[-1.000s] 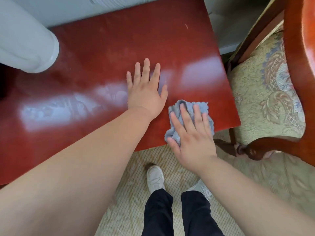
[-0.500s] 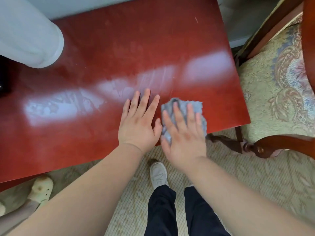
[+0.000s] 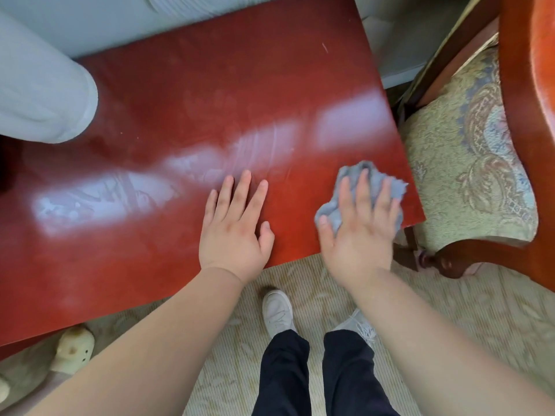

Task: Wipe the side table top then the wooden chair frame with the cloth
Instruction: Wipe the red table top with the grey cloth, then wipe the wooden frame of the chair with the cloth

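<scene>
The glossy red-brown side table top (image 3: 168, 94) fills the upper left of the head view, with pale streaks across its middle. My right hand (image 3: 359, 232) presses a crumpled grey-blue cloth (image 3: 368, 178) flat onto the table's near right corner, fingers straight and spread. My left hand (image 3: 235, 226) rests flat on the table near its front edge, a little left of the cloth, holding nothing. The wooden chair frame (image 3: 516, 139) curves down the right side, just beyond the table's right edge.
The chair's patterned seat cushion (image 3: 468, 151) lies inside the frame. A white lamp shade (image 3: 39, 85) overhangs the table's far left. Beige carpet (image 3: 450, 310), my own legs and shoes, and another person's slippered foot (image 3: 73, 349) lie below the table.
My right hand slid the cloth to the right, from beside my left hand to the table's near right corner. My left hand stayed flat near the front edge.
</scene>
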